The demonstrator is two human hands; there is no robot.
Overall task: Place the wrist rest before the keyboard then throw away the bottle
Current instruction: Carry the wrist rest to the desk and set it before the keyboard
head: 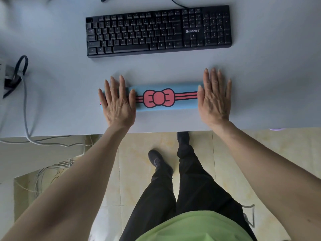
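Note:
A light blue wrist rest (pixel 161 98) with a pink bow print lies flat on the pale desk, parallel to a black keyboard (pixel 159 30) and a hand's width nearer to me. My left hand (pixel 118 103) lies flat on its left end, fingers spread. My right hand (pixel 214 100) lies flat on its right end, fingers spread, covering that end. Neither hand curls around the rest. No bottle is in view.
The desk (pixel 260 75) ends at a front edge just behind my wrists. A grey cable (pixel 26 108) and a black strap (pixel 20 65) lie at the left. Below are a tiled floor, my legs and loose cables (pixel 50 171) at the lower left.

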